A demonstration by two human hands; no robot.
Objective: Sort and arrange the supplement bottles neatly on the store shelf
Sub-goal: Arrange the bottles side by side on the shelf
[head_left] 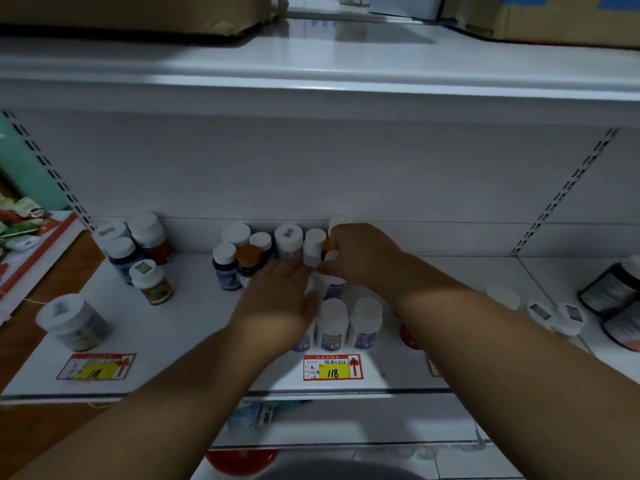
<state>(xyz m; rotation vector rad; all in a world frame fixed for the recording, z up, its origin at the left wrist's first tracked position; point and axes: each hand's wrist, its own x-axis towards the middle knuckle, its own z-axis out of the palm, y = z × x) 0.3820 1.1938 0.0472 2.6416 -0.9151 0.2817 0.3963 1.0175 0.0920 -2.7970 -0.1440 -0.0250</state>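
On the white shelf (pixel 194 327), both my hands work in a middle cluster of white-capped supplement bottles. My right hand (pixel 360 258) curls round a bottle with an orange label (pixel 341 221), whose cap pokes out above the fingers. My left hand (pixel 280 299) lies over the front row, its blurred fingertips meeting the right hand's at a purple-labelled bottle (pixel 335 291); its grip is unclear. Two purple-labelled bottles (pixel 332 323) (pixel 365 320) stand in front. Behind and to the left stand a row of bottles (pixel 288 237), a blue one (pixel 225 265) and a brown-capped one (pixel 248 258).
A left group of bottles (pixel 149 237) and a large jar (pixel 72 322) stand on the shelf. Dark jars (pixel 613 285) and small white-capped bottles (pixel 571 317) sit at the right. Price tags (pixel 332 367) mark the front edge. The upper shelf (pixel 311 74) carries cardboard boxes (pixel 138 12).
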